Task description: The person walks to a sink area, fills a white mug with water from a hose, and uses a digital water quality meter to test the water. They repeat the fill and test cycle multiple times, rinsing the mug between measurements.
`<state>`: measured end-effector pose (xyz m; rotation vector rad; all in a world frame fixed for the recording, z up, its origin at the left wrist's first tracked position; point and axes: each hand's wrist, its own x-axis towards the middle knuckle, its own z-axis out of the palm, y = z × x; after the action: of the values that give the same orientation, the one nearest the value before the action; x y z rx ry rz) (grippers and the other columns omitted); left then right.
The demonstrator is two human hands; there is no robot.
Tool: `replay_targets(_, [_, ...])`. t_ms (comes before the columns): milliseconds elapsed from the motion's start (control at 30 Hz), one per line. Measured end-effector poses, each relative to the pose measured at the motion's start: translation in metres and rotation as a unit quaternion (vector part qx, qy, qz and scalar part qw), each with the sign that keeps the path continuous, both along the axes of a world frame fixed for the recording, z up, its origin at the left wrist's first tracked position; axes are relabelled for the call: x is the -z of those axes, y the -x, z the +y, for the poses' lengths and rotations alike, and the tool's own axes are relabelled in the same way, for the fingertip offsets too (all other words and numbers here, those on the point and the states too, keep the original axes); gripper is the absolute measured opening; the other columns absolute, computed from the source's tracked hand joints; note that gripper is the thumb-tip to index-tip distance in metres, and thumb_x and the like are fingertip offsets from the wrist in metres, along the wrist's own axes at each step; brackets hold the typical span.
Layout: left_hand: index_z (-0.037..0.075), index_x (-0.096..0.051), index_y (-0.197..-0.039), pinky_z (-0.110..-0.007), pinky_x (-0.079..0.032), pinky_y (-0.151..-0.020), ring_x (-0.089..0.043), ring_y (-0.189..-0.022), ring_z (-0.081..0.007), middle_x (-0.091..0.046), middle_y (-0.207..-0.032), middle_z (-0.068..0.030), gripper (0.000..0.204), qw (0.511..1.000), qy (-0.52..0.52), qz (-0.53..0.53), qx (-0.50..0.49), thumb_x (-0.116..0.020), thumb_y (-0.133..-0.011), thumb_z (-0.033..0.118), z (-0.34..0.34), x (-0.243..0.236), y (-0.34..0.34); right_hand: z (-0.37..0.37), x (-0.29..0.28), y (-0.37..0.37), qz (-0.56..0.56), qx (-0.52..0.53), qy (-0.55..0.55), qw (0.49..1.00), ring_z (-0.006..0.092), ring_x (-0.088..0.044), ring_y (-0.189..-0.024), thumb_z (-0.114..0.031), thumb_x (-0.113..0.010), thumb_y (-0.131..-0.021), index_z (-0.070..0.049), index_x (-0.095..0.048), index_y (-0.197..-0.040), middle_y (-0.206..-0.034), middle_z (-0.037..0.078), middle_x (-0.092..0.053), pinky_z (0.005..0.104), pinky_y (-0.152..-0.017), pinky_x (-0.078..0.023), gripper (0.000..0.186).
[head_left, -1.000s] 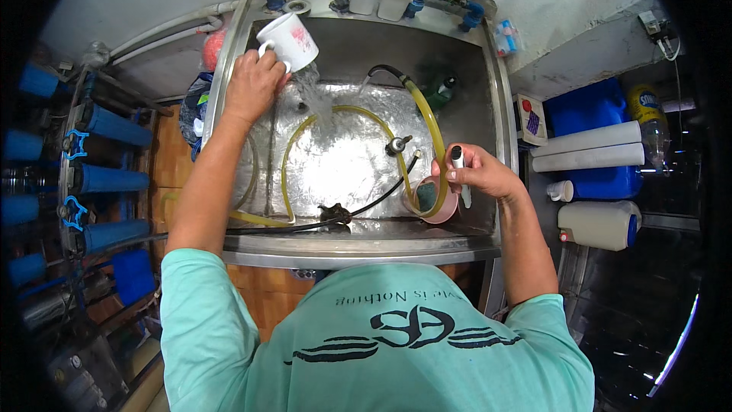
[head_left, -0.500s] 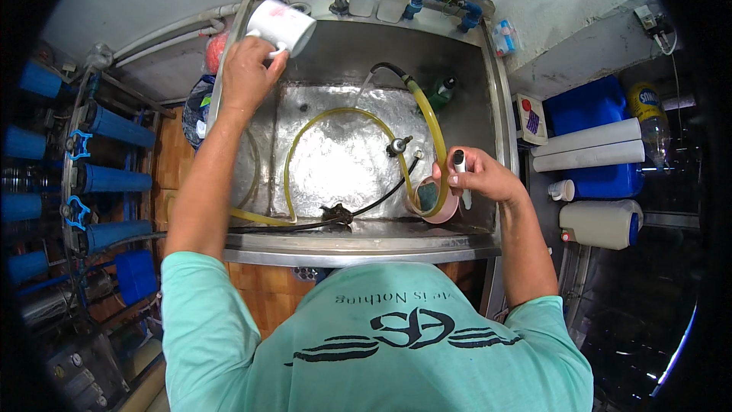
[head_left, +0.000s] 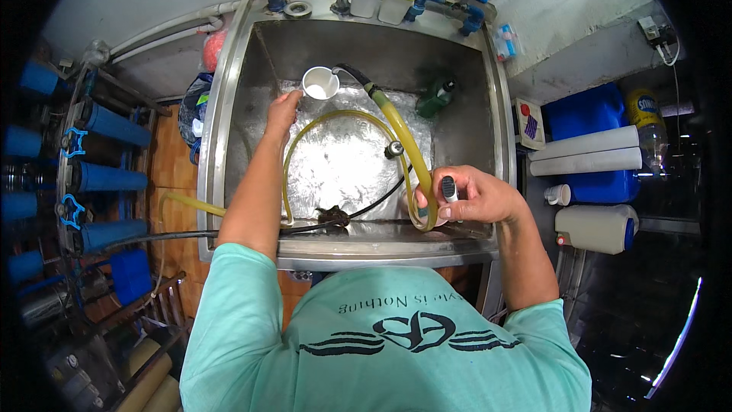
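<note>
My left hand (head_left: 284,112) grips a white mug (head_left: 320,85) at its side, over the far left part of the sink basin. The mug's mouth faces up and shows its white inside. A thick yellow hose (head_left: 394,118) arches across the basin, its dark nozzle (head_left: 353,73) reaching the mug's right rim. Low on the right, my right hand (head_left: 480,194) is closed around the hose. The same hand also holds a small white-handled brush (head_left: 448,188) with dark bristles on top. Below this hand, a pinkish container with a sponge is mostly hidden.
The steel sink (head_left: 366,253) has a raised front rim. A green bottle (head_left: 436,99) leans by its right wall. A black hose (head_left: 381,206) and a valve fitting (head_left: 393,149) lie inside. White holders (head_left: 396,8) with brushes stand behind; a beige jug (head_left: 595,227) is at right.
My left hand has lowered the mug from the far left rim into the basin and turned its mouth up. The hose nozzle has moved left to the mug; my right hand has dropped slightly.
</note>
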<state>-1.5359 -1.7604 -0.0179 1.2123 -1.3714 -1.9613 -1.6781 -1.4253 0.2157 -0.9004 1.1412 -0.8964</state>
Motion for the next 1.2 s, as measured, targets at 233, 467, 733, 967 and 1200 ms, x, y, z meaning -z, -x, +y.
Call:
replay_targets(233, [0.014,-0.056,-0.072,-0.022,-0.033,-0.044,-0.039,-0.048,-0.0055,-0.044,-0.061,0.0052,0.021,1.000,-0.014,-0.016,0.012,-0.062,-0.085,0.030,0.004,0.013,-0.003,-0.006,-0.001,-0.006,0.003,-0.018,0.024,1.000,0.0093,-0.049,-0.084,-0.010,-0.066,-0.082,-0.004,-0.055,-0.087,-0.097,0.003,-0.060,0.0259,-0.076,-0.042,0.013])
replay_targets(467, [0.015,-0.053,-0.072,-0.022,-0.035,-0.045,-0.040,-0.048,-0.0062,-0.044,-0.060,0.0048,0.023,0.999,-0.039,-0.010,0.009,-0.063,-0.084,0.032,0.007,0.017,-0.004,-0.008,-0.001,-0.003,0.008,-0.035,0.009,0.999,0.0145,-0.052,-0.089,-0.014,-0.069,-0.083,-0.004,-0.052,-0.084,-0.101,0.005,-0.060,0.0304,-0.080,-0.044,0.019])
replay_targets(733, [0.015,-0.049,-0.065,-0.022,-0.038,-0.046,-0.042,-0.049,-0.0076,-0.046,-0.060,0.0035,0.032,0.991,-0.132,-0.010,0.030,-0.060,-0.083,0.040,0.021,0.032,-0.004,-0.009,-0.004,-0.006,0.034,-0.043,0.049,0.997,0.0090,-0.051,-0.081,-0.009,-0.066,-0.081,-0.003,-0.057,-0.089,-0.090,0.001,-0.059,0.0255,-0.076,-0.043,0.014])
replay_targets(967, [0.015,-0.048,-0.064,-0.022,-0.038,-0.046,-0.042,-0.049,-0.0076,-0.045,-0.058,0.0031,0.034,0.990,-0.139,0.000,0.029,-0.060,-0.083,0.041,0.025,0.041,-0.004,-0.008,0.000,-0.004,0.030,-0.058,0.026,0.998,0.0080,-0.050,-0.081,-0.009,-0.066,-0.082,-0.002,-0.057,-0.094,-0.088,0.000,-0.058,0.0239,-0.076,-0.042,0.016])
replay_targets(1200, [0.016,-0.048,-0.065,-0.021,-0.037,-0.045,-0.042,-0.049,-0.0056,-0.044,-0.058,0.0040,0.031,0.992,-0.126,0.000,0.007,-0.061,-0.084,0.038,0.015,0.036,-0.004,-0.009,0.003,0.002,0.000,-0.047,-0.007,0.999,0.0057,-0.047,-0.071,-0.007,-0.063,-0.083,-0.002,-0.058,-0.104,-0.080,-0.003,-0.052,0.0211,-0.062,-0.040,0.022])
